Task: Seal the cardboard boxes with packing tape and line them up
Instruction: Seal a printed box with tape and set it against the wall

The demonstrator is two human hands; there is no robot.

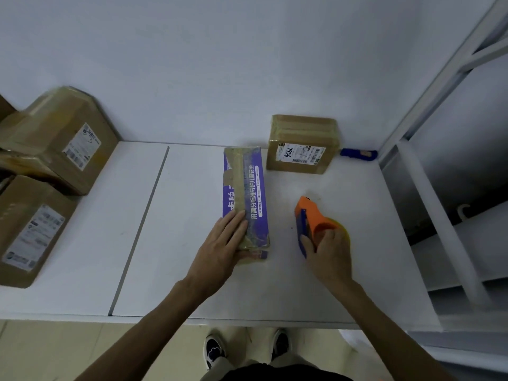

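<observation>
Long box (245, 199) mid-table (170, 243), tape dispenser (310, 221) right, labelled box (301, 145) behind

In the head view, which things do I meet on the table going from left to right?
pile of boxes → purple box → small brown box → blue tool

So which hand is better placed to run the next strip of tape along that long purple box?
Probably the right hand: it grips the orange tape dispenser just beside the purple box, while the left hand lies flat on the box's near end, steadying it.
</observation>
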